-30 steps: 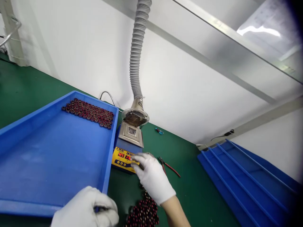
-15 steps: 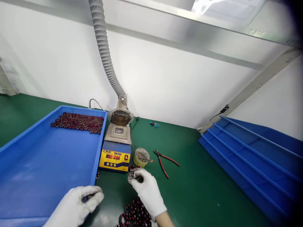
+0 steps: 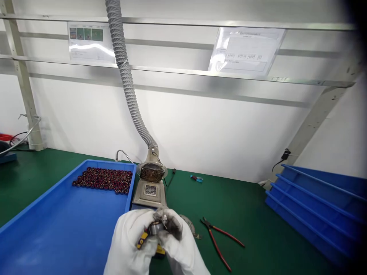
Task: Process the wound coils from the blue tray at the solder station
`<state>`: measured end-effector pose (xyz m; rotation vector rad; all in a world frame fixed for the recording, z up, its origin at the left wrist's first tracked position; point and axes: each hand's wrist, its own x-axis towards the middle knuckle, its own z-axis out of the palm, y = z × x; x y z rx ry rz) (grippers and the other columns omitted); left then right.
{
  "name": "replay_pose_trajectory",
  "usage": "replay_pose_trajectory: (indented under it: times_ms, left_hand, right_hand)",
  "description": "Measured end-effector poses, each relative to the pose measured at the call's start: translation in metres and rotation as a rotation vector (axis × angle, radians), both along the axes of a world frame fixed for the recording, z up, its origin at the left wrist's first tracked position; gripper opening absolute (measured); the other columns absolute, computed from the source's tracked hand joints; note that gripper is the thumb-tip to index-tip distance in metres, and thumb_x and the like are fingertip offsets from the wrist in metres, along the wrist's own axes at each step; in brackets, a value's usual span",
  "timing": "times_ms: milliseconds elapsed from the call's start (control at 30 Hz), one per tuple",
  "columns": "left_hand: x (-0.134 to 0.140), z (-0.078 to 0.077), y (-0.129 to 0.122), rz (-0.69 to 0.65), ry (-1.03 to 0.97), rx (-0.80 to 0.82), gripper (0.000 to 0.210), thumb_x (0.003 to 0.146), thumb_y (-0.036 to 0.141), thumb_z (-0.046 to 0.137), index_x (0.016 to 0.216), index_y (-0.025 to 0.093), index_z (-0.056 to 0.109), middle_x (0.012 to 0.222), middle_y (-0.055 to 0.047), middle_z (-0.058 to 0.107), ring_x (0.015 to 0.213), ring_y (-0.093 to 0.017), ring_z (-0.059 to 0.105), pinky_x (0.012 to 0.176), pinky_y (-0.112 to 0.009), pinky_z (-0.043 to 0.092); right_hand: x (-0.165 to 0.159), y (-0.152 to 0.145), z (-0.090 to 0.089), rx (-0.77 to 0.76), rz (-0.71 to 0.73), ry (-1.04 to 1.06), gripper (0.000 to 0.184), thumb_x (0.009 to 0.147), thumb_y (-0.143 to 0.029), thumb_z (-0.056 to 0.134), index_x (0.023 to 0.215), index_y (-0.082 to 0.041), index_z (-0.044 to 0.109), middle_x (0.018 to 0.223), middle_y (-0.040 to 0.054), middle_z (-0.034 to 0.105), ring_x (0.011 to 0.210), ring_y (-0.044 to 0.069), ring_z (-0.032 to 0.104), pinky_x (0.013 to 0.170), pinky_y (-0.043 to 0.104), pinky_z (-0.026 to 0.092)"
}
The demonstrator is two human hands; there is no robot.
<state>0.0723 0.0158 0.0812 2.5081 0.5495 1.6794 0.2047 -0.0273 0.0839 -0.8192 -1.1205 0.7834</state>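
My left hand [image 3: 129, 235] and my right hand [image 3: 183, 240], both in white gloves, are close together in front of the solder pot [image 3: 150, 190]. Between their fingers is a small round part [image 3: 155, 228] with a shiny metallic side, pinched from left and right. The fingertips of the gloves are stained grey, and they hide much of the part. Most of the pot's yellow front is hidden behind my hands. Just past my right hand, a small round tub [image 3: 187, 223] shows only in part.
A blue tray [image 3: 86, 225] on the left holds many small dark red round parts [image 3: 104, 179]. Red-handled pliers [image 3: 218, 240] lie right, with a small blue tool [image 3: 196, 178] behind. Stacked blue trays [image 3: 315, 206] stand far right. A grey hose [image 3: 129, 84] hangs over the pot.
My hands have come together from apart, the left moving right and up, and now meet on the small round part. The view has tilted up, showing more of the wall rails and sheets.
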Motion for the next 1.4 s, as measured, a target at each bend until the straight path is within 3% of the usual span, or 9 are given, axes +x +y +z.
replay_pose_trajectory:
  times_ms: [167, 333, 400, 633, 767, 967, 1100, 1200, 1400]
  left_hand:
    - [-0.008, 0.017, -0.003, -0.175, 0.074, -0.011, 0.014, 0.082, 0.022, 0.051, 0.096, 0.023, 0.053, 0.085, -0.003, 0.068, 0.078, -0.015, 0.065, 0.070, -0.025, 0.053]
    - [-0.012, 0.014, -0.004, 0.000, 0.112, 0.181, 0.018, 0.083, 0.020, 0.054, 0.100, 0.018, 0.054, 0.092, -0.005, 0.068, 0.088, -0.018, 0.061, 0.075, -0.031, 0.048]
    - [-0.016, 0.011, -0.003, 0.047, 0.110, 0.213, 0.020, 0.082, 0.018, 0.055, 0.102, 0.017, 0.055, 0.094, -0.006, 0.067, 0.091, -0.018, 0.059, 0.077, -0.033, 0.047]
    - [-0.022, 0.010, -0.001, 0.175, 0.101, 0.237, 0.016, 0.084, 0.020, 0.052, 0.100, 0.016, 0.055, 0.095, -0.007, 0.068, 0.092, -0.019, 0.058, 0.078, -0.035, 0.044]
    - [-0.024, 0.014, 0.001, 0.225, 0.150, 0.334, 0.018, 0.088, 0.025, 0.046, 0.099, 0.014, 0.055, 0.094, -0.009, 0.068, 0.092, -0.020, 0.058, 0.077, -0.035, 0.043]
    - [-0.024, 0.017, 0.005, 0.252, 0.163, 0.457, 0.023, 0.089, 0.019, 0.036, 0.095, 0.015, 0.058, 0.086, -0.006, 0.071, 0.086, -0.020, 0.060, 0.073, -0.034, 0.042]
    - [-0.023, 0.020, 0.008, 0.192, 0.147, 0.351, 0.021, 0.086, 0.015, 0.038, 0.094, 0.016, 0.058, 0.088, -0.005, 0.070, 0.083, -0.020, 0.061, 0.069, -0.033, 0.045]
    - [-0.025, 0.017, 0.012, 0.059, 0.126, 0.197, 0.021, 0.079, 0.014, 0.050, 0.099, 0.017, 0.055, 0.089, -0.005, 0.068, 0.081, -0.019, 0.061, 0.069, -0.033, 0.047]
    - [-0.027, 0.004, 0.018, -0.318, -0.001, -0.413, 0.044, 0.064, 0.005, 0.058, 0.101, 0.028, 0.063, 0.092, -0.002, 0.064, 0.081, -0.017, 0.061, 0.073, -0.028, 0.050]
  right_hand:
    - [0.001, -0.005, 0.005, 0.101, 0.016, -0.068, 0.016, 0.066, -0.037, 0.076, 0.062, -0.023, 0.069, 0.063, 0.0030, 0.057, 0.061, 0.018, 0.054, 0.057, 0.027, 0.045]
    - [-0.006, -0.011, 0.003, -0.050, 0.170, 0.460, 0.018, 0.065, -0.040, 0.076, 0.067, -0.025, 0.066, 0.072, 0.0014, 0.055, 0.068, 0.016, 0.052, 0.066, 0.025, 0.046]
    - [-0.007, -0.011, 0.003, -0.025, 0.134, 0.513, 0.020, 0.065, -0.043, 0.075, 0.072, -0.027, 0.068, 0.076, 0.0022, 0.058, 0.073, 0.018, 0.054, 0.074, 0.029, 0.047]
    - [-0.023, -0.008, 0.003, -0.112, -0.055, 0.224, 0.024, 0.069, -0.044, 0.074, 0.082, -0.024, 0.070, 0.082, 0.0053, 0.066, 0.075, 0.021, 0.061, 0.073, 0.030, 0.049]
    - [-0.037, -0.013, 0.006, -0.178, -0.086, 0.209, 0.034, 0.068, -0.050, 0.074, 0.087, -0.022, 0.070, 0.088, 0.0070, 0.067, 0.084, 0.024, 0.061, 0.082, 0.034, 0.048]
    - [-0.038, -0.004, -0.004, -0.157, -0.065, 0.227, 0.029, 0.066, -0.040, 0.077, 0.084, -0.020, 0.067, 0.086, 0.0066, 0.066, 0.080, 0.022, 0.062, 0.076, 0.033, 0.052]
    - [-0.032, 0.007, -0.016, -0.158, -0.025, 0.268, 0.025, 0.076, -0.043, 0.067, 0.083, -0.020, 0.066, 0.085, 0.0042, 0.066, 0.075, 0.019, 0.063, 0.071, 0.032, 0.053]
    - [-0.029, 0.011, -0.023, -0.146, 0.014, 0.310, 0.033, 0.064, -0.043, 0.078, 0.083, -0.019, 0.066, 0.084, 0.0060, 0.067, 0.078, 0.023, 0.064, 0.074, 0.034, 0.053]
    - [-0.024, 0.017, -0.038, -0.176, 0.071, 0.391, 0.034, 0.055, -0.030, 0.086, 0.082, -0.019, 0.068, 0.083, 0.0060, 0.068, 0.078, 0.024, 0.064, 0.074, 0.036, 0.053]
